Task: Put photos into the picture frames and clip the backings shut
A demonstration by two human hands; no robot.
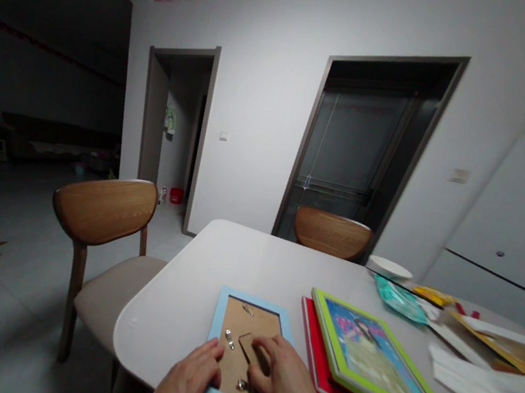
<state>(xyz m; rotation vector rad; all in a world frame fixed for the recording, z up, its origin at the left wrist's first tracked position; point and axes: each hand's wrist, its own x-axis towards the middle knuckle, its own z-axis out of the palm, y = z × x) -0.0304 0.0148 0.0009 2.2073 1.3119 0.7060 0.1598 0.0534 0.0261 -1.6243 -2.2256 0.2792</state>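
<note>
A light blue picture frame (221,308) lies face down near the table's front edge, its brown backing board (240,321) showing. Small metal hangers or clips (230,338) sit on the board, and a dark cut line marks its middle. My left hand (193,374) holds the frame's near left side, fingers on the board's edge and thumb on the near border. Over the right half of the board, my right hand (283,380) has its fingers bent and thumb drawn in. Whatever lies between those fingertips is hidden.
Right of the hands, a green picture frame (339,366) with a picture rests on a red frame (313,368). Farther right are a teal packet (399,298), a white bowl (389,268) and papers (488,385). Wooden chairs (105,209) stand left and behind the white table (187,278).
</note>
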